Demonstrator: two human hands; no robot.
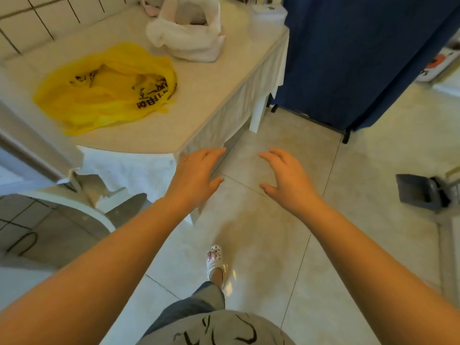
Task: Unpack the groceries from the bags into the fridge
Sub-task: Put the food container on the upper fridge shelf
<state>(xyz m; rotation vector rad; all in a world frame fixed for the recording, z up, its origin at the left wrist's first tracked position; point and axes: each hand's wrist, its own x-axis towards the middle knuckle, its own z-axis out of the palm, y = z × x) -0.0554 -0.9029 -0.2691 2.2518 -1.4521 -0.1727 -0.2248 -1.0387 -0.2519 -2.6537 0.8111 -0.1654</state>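
Observation:
A yellow plastic bag [107,88] with dark lettering lies flattened on the beige table [211,95] at upper left. Behind it stands a white plastic bag [189,33], open at the top, with something dim inside. My left hand [196,175] and my right hand [286,178] are stretched out side by side over the floor, just off the table's near corner. Both have relaxed, spread fingers and hold nothing. No fridge interior shows in this view.
A blue fabric cabinet [361,58] on small feet stands right of the table. A grey dustpan [420,192] lies on the tiled floor at right. A white curved edge [74,207] sits at lower left. My foot in a white clog [215,257] is on the floor.

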